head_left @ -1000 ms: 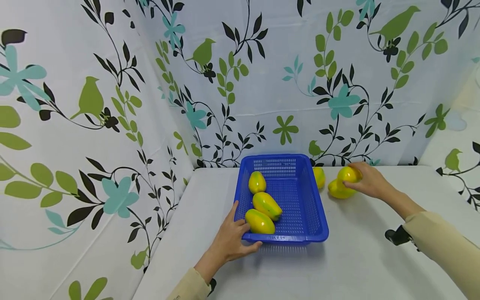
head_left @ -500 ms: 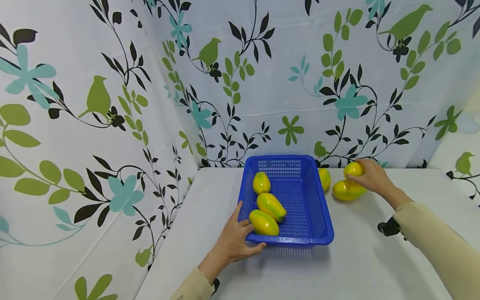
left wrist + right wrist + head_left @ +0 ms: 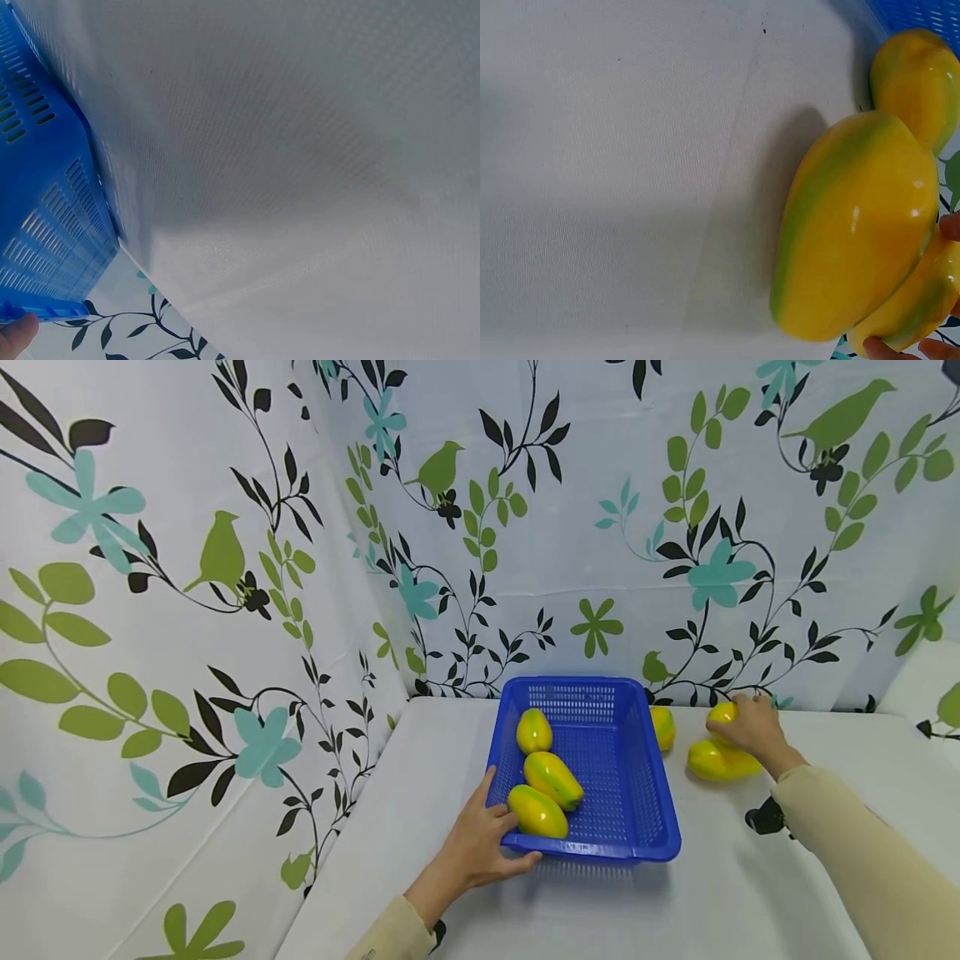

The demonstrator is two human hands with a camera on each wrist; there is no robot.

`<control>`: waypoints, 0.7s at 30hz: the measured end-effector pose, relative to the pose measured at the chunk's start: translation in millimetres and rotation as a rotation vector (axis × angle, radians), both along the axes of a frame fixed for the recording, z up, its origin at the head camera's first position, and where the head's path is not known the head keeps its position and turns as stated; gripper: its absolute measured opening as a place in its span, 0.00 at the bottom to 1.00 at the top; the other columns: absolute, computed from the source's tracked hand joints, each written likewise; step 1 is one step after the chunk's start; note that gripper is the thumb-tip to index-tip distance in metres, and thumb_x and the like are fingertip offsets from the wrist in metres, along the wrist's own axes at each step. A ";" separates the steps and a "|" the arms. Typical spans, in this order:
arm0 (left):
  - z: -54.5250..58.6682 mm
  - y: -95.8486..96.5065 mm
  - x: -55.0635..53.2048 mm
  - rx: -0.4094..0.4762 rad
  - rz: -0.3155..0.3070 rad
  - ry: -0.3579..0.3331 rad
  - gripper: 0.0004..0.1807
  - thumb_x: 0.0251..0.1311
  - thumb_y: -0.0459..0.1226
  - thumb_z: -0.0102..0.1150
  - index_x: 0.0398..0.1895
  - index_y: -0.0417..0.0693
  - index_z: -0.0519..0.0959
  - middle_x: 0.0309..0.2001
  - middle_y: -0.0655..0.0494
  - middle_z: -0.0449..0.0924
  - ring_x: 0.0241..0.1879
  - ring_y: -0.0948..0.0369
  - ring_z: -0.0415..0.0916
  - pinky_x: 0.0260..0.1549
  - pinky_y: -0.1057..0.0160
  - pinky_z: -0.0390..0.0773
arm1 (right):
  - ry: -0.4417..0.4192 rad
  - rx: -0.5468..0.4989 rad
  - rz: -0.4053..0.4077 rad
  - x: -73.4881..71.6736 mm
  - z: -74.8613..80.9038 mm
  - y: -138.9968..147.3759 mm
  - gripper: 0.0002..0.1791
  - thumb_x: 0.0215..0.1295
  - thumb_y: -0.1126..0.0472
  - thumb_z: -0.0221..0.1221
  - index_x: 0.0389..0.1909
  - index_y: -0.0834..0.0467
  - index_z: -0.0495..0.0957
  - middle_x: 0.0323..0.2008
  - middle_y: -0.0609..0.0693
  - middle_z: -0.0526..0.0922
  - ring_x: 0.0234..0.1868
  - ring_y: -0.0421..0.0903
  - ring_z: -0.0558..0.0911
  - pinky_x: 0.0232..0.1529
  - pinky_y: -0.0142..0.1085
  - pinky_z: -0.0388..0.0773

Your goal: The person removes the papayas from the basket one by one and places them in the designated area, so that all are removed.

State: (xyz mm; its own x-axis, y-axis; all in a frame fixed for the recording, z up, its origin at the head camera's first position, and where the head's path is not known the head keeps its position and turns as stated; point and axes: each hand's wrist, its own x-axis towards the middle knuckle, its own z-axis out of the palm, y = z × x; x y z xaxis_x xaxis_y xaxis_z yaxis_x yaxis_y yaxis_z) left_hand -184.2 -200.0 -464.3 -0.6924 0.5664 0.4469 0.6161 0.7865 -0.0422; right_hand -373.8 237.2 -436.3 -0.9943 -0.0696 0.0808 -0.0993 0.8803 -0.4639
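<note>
My left hand [image 3: 480, 839] grips the near left corner of a blue plastic basket [image 3: 630, 850]. In the left wrist view, one fingertip [image 3: 22, 330] touches the basket's rim. Three yellow-green mangoes lie along the basket's left side: one far mango [image 3: 534, 731], one middle mango [image 3: 553, 779] and one near mango [image 3: 537, 812]. My right hand [image 3: 757, 731] holds another mango [image 3: 907, 304] just behind a mango lying on the table [image 3: 723, 761]. One more mango [image 3: 662, 727] sits against the basket's right wall, partly hidden by it.
The basket stands on a white table [image 3: 375, 827]. A patterned curtain [image 3: 600, 543] with birds and leaves hangs along the back edge and the left side.
My right hand has shifted back with its mango, from over the lying mango to behind it. My left hand stays at the basket corner. The whole head view has drifted slightly.
</note>
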 end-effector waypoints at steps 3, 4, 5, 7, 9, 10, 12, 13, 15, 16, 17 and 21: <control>-1.4 1.6 0.7 0.001 -0.013 -0.006 0.31 0.54 0.66 0.44 0.30 0.52 0.82 0.29 0.60 0.83 0.53 0.56 0.76 0.69 0.43 0.45 | -0.083 0.010 -0.012 3.2 -7.5 0.7 0.43 0.56 0.48 0.58 0.57 0.80 0.56 0.47 0.80 0.55 0.44 0.74 0.60 0.44 0.65 0.71; -2.0 2.2 0.7 0.001 -0.017 -0.006 0.31 0.54 0.66 0.43 0.30 0.53 0.82 0.30 0.61 0.83 0.52 0.57 0.76 0.68 0.42 0.46 | -0.093 0.015 -0.011 4.1 -9.7 1.0 0.43 0.56 0.48 0.58 0.57 0.80 0.56 0.47 0.81 0.54 0.44 0.75 0.60 0.43 0.65 0.71; -2.2 2.7 0.7 0.004 -0.021 -0.011 0.31 0.54 0.66 0.43 0.30 0.53 0.82 0.30 0.61 0.84 0.51 0.58 0.76 0.69 0.42 0.45 | -0.097 0.018 -0.011 5.0 -11.3 1.2 0.43 0.56 0.48 0.58 0.56 0.80 0.56 0.47 0.81 0.54 0.45 0.75 0.60 0.43 0.65 0.71; -2.0 3.3 0.5 0.005 -0.025 -0.009 0.30 0.54 0.66 0.43 0.30 0.53 0.82 0.29 0.61 0.83 0.50 0.59 0.77 0.68 0.42 0.45 | -0.094 0.026 -0.011 5.8 -13.7 1.2 0.43 0.55 0.49 0.58 0.56 0.80 0.57 0.47 0.81 0.54 0.45 0.75 0.60 0.42 0.65 0.71; -1.7 3.6 0.0 0.007 -0.030 -0.006 0.30 0.54 0.66 0.43 0.30 0.54 0.82 0.29 0.61 0.84 0.49 0.60 0.78 0.69 0.42 0.44 | -0.092 0.033 -0.008 5.9 -14.3 0.4 0.42 0.55 0.49 0.59 0.56 0.81 0.57 0.47 0.81 0.54 0.45 0.76 0.59 0.43 0.66 0.70; -1.6 3.2 -0.3 0.009 -0.032 -0.006 0.30 0.54 0.66 0.43 0.30 0.54 0.82 0.29 0.61 0.84 0.48 0.60 0.78 0.69 0.42 0.44 | -0.095 0.036 -0.005 5.5 -14.3 -0.1 0.42 0.55 0.49 0.59 0.56 0.81 0.57 0.48 0.82 0.54 0.46 0.76 0.59 0.43 0.66 0.70; -1.2 2.2 -1.0 0.011 -0.033 0.001 0.29 0.54 0.66 0.44 0.29 0.54 0.82 0.30 0.61 0.84 0.48 0.60 0.78 0.69 0.42 0.43 | -0.113 0.042 0.004 4.4 -14.0 -1.3 0.43 0.55 0.49 0.59 0.56 0.81 0.57 0.48 0.82 0.54 0.46 0.77 0.59 0.44 0.67 0.69; -1.1 1.7 -1.5 0.014 -0.032 0.000 0.29 0.54 0.66 0.44 0.29 0.54 0.82 0.30 0.60 0.84 0.49 0.60 0.78 0.69 0.42 0.43 | -0.123 0.043 0.008 4.1 -13.8 -2.0 0.43 0.55 0.49 0.59 0.57 0.81 0.57 0.49 0.83 0.53 0.47 0.77 0.59 0.45 0.68 0.68; -0.7 1.1 -1.9 0.012 -0.024 -0.003 0.29 0.54 0.66 0.44 0.29 0.53 0.82 0.30 0.60 0.84 0.50 0.59 0.77 0.69 0.42 0.43 | -0.138 0.044 0.019 3.7 -13.5 -3.1 0.43 0.55 0.49 0.59 0.57 0.81 0.56 0.50 0.83 0.52 0.48 0.78 0.58 0.46 0.69 0.67; -0.8 0.6 -2.1 0.011 -0.019 -0.008 0.30 0.54 0.66 0.43 0.29 0.53 0.82 0.31 0.60 0.84 0.51 0.59 0.77 0.69 0.42 0.43 | -0.143 0.046 0.024 3.4 -13.8 -3.5 0.44 0.55 0.49 0.59 0.57 0.80 0.56 0.50 0.83 0.52 0.48 0.79 0.58 0.46 0.69 0.67; -0.9 0.1 -2.3 0.007 -0.013 -0.010 0.30 0.54 0.66 0.43 0.29 0.53 0.82 0.31 0.60 0.84 0.52 0.58 0.77 0.69 0.42 0.43 | -0.147 0.047 0.028 3.2 -14.0 -4.1 0.44 0.55 0.49 0.59 0.58 0.80 0.55 0.51 0.83 0.52 0.48 0.79 0.58 0.46 0.70 0.67; -1.7 -1.8 -2.2 0.001 0.000 -0.017 0.30 0.55 0.66 0.41 0.29 0.54 0.81 0.31 0.60 0.84 0.53 0.57 0.76 0.69 0.42 0.43 | -0.150 0.062 0.045 2.5 -13.8 -7.3 0.45 0.55 0.47 0.60 0.59 0.78 0.55 0.53 0.84 0.49 0.50 0.80 0.57 0.45 0.71 0.66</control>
